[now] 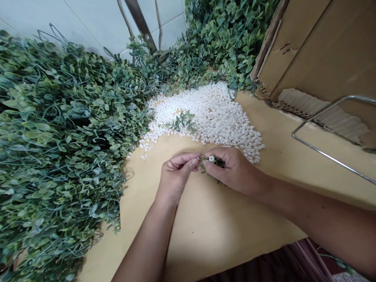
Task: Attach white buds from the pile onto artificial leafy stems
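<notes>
Close together above the tan board (205, 219), my two hands meet at a small green leafy sprig (219, 161). My right hand (232, 166) is closed around the sprig, and a small white flower piece (212, 158) shows by its thumb. Pinched at the sprig's left end are the thumb and fingers of my left hand (179, 168); what exactly lies between them is too small to make out. Just beyond the hands spreads a pile of small white flower pieces (229, 121). On that pile rests another leafy sprig (182, 121).
Artificial green foliage (73, 133) is heaped along the left, with more foliage (229, 35) at the back. A cardboard box (320, 51) stands at the back right, a bent metal wire frame (326, 150) in front of it. White tiles (88, 19) line the wall behind.
</notes>
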A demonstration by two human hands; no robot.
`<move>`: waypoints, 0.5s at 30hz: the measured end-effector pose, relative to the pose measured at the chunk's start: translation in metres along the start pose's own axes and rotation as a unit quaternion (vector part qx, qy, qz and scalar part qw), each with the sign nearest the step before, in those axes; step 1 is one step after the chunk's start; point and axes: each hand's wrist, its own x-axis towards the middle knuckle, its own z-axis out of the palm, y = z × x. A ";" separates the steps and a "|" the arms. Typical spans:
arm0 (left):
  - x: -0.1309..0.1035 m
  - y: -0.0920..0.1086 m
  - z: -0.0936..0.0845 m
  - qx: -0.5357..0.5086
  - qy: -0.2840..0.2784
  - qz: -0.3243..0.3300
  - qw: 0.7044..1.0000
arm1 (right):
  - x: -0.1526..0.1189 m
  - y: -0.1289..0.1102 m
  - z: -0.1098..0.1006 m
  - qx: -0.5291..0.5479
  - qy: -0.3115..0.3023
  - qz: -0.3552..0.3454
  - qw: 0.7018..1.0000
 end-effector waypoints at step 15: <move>-0.001 -0.004 0.010 -0.026 0.008 0.021 0.999 | -0.001 0.001 0.004 -0.033 0.019 0.001 0.999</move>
